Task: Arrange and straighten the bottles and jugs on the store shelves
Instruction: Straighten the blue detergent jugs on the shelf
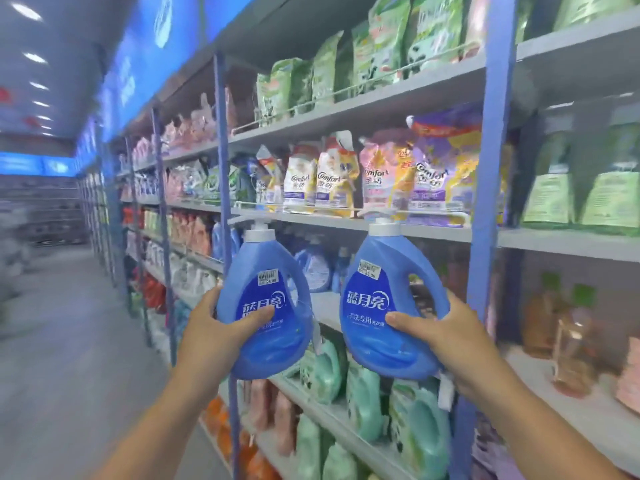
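Note:
I hold two blue detergent jugs with white pump tops in front of the store shelves. My left hand (216, 332) grips the left blue jug (273, 271) low on its side, thumb across the label. My right hand (441, 336) grips the right blue jug (377, 268) at its base, below the handle. Both jugs are upright, lifted off the shelf, with price stickers near their shoulders. Behind them, more blue jugs (317, 268) stand at the back of a grey shelf (327, 306).
Soft refill pouches (332, 181) fill the shelf above, green bags (381, 46) the top one. Green jugs (363, 396) stand on the shelf below, amber bottles (571, 327) to the right. Blue shelf posts (485, 202) divide the bays. The aisle floor (69, 341) runs along the left.

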The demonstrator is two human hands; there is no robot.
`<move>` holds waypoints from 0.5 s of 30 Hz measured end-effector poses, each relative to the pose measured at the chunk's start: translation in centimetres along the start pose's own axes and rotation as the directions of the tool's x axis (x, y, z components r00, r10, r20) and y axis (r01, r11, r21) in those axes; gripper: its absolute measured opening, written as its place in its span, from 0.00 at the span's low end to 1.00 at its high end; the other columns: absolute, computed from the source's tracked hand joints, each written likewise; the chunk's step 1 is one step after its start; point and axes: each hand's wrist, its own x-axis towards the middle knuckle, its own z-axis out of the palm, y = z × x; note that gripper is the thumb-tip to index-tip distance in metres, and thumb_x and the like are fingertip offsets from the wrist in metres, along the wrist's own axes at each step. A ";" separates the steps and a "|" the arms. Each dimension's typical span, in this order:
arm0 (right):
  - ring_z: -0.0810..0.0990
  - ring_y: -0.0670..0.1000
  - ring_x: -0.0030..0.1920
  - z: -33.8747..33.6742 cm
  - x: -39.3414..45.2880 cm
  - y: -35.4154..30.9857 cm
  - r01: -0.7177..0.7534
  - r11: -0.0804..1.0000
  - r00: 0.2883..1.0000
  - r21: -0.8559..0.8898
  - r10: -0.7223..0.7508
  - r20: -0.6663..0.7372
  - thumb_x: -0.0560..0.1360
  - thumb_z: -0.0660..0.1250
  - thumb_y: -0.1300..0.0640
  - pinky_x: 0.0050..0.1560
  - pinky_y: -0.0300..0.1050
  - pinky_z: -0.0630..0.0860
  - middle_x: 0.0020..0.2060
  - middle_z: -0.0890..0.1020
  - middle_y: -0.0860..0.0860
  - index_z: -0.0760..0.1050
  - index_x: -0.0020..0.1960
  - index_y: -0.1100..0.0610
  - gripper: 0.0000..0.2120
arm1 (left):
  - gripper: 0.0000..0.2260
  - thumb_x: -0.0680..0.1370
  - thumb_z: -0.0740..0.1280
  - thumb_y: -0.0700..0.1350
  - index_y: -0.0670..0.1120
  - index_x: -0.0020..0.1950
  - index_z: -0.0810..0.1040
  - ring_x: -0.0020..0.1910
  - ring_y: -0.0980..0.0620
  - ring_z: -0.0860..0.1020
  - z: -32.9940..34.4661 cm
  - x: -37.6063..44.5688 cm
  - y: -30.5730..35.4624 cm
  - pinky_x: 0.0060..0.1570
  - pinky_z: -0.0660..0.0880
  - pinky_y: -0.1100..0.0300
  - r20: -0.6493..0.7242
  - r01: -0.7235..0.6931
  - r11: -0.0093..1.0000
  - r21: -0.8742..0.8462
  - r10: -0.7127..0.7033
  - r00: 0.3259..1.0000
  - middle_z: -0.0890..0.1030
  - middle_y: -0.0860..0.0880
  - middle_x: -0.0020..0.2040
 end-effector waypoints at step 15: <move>0.86 0.39 0.42 14.1 17.9 19.5 -0.054 0.994 0.976 -0.092 0.033 -0.218 0.64 0.85 0.55 0.39 0.38 0.80 0.43 0.87 0.35 0.83 0.52 0.47 0.20 | 0.21 0.66 0.85 0.48 0.63 0.53 0.82 0.45 0.55 0.87 1.6 20.8 -19.8 0.40 0.84 0.58 0.060 0.040 0.998 0.041 -0.043 0.997 0.87 0.56 0.49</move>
